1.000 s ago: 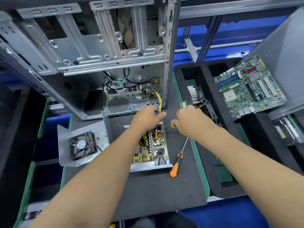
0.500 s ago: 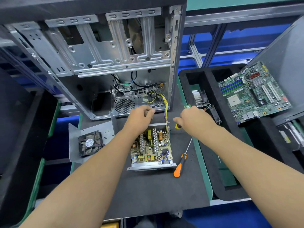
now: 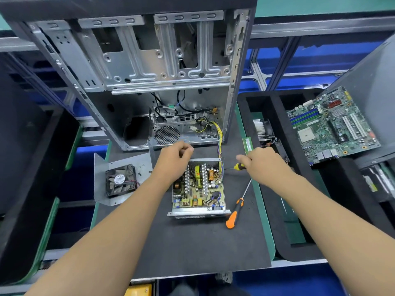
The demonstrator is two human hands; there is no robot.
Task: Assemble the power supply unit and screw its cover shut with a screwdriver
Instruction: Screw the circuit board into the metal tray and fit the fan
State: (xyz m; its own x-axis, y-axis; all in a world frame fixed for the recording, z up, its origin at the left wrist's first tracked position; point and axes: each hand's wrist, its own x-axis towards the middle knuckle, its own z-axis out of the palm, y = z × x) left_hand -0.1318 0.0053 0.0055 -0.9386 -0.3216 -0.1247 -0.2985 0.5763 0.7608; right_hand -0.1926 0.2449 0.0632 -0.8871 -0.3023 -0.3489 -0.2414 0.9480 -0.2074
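L hand (image 3: 174, 159) grip clenched empty over open PSU (image 3: 198, 189); R hand (image 3: 261, 165) grip grasping yellow screwdriver (image 3: 239, 166).

Bare mat (image 3: 192, 242) near side of open PSU (image 3: 198, 189); orange screwdriver (image 3: 235, 212) right, case (image 3: 149, 71) behind.

Both bare forearms reach forward from the lower corners and converge toward the middle. The left hand (image 3: 174, 159) is seen from its back, wrist slightly bent, fingers curled under at the far end; whether they pinch anything cannot be told. The right hand (image 3: 263, 165) lies well apart from it at about the same height, knuckles up, fingers curled round a yellow-and-black handle (image 3: 239, 166), with the index finger extended toward the left.
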